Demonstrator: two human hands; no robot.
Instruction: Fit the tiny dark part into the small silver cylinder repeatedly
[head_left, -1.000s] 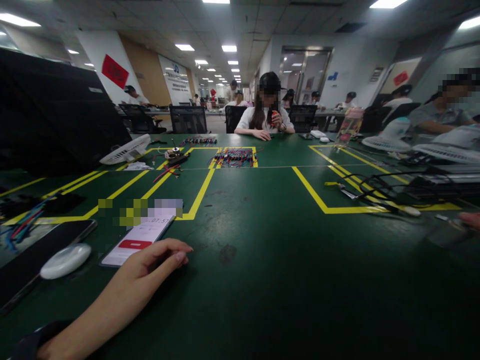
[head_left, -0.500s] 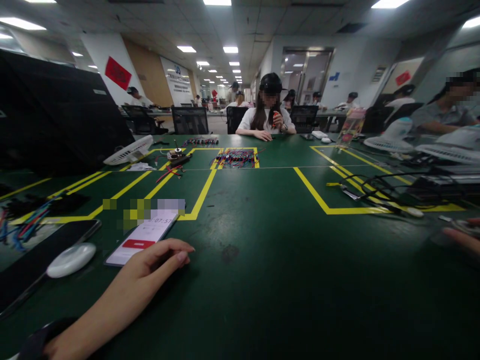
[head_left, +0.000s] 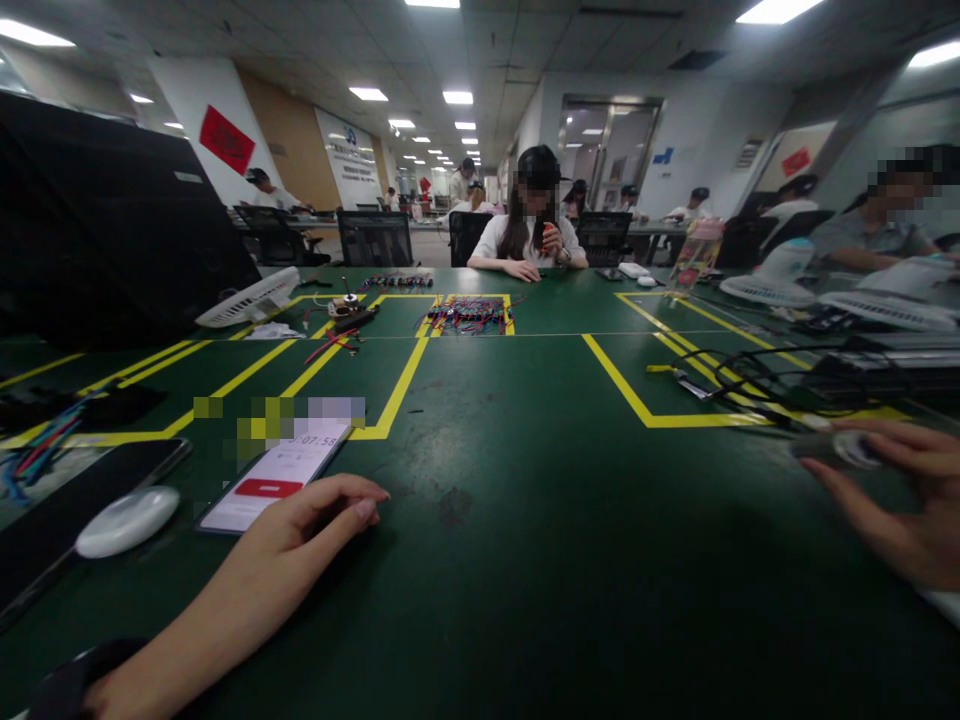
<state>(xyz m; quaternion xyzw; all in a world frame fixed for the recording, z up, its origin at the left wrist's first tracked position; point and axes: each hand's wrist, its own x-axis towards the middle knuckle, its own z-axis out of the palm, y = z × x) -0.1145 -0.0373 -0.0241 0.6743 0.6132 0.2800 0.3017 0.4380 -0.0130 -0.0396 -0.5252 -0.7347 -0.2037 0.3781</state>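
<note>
My left hand [head_left: 315,530] rests on the green table [head_left: 525,560], beside the near end of a phone [head_left: 277,470] with a lit timer screen. Its fingers are loosely bent, the thumb a little apart from them, and nothing shows between them. At the right edge, my right hand [head_left: 911,500] holds a dark object with a round, pale metallic ring [head_left: 859,449] between thumb and fingers. Blur hides what kind of object it is. Left of the lit phone lie a white rounded case [head_left: 129,522] and a dark phone [head_left: 90,515].
Black cables [head_left: 720,375] lie near my right hand. Bundled coloured wires [head_left: 471,315] sit inside yellow tape. Further left are a small motor-like part [head_left: 345,307] and a white fan [head_left: 251,298]. A co-worker [head_left: 529,225] sits opposite, and a bottle [head_left: 696,258] stands at the far right.
My right hand has come further into view from the right edge, carrying the dark ringed object leftward. My left hand stays in place. The view has shifted slightly.
</note>
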